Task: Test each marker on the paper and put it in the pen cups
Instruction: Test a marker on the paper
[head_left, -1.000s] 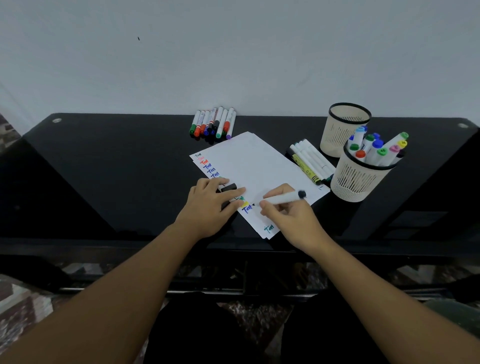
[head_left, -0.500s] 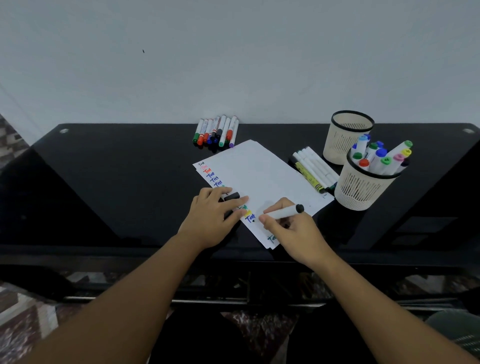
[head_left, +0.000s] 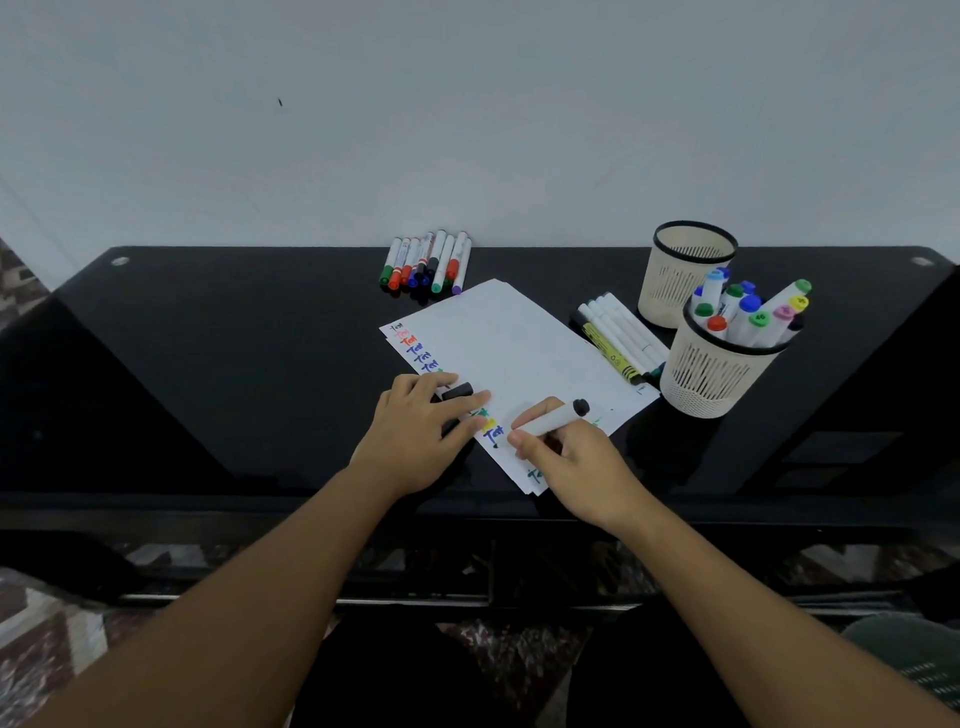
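Note:
A stack of white paper (head_left: 519, 353) lies on the black table, with small coloured test words down its left edge. My right hand (head_left: 576, 467) grips a white marker (head_left: 550, 420) with a black end, its tip down on the paper near the front corner. My left hand (head_left: 415, 431) rests on the paper's left edge and pinches a black cap (head_left: 458, 391) between its fingers. Two cream mesh pen cups stand at the right: the near cup (head_left: 711, 379) holds several markers, and nothing shows above the far cup's (head_left: 675, 280) rim.
A row of several coloured markers (head_left: 428, 262) lies at the table's back edge by the wall. Several white markers and a yellow one (head_left: 618, 332) lie between the paper and the cups. The glossy black table (head_left: 234, 364) ends just below my wrists.
The view has tilted up a little. My right hand has shifted the marker slightly over the paper; my left hand stays on the paper with the cap.

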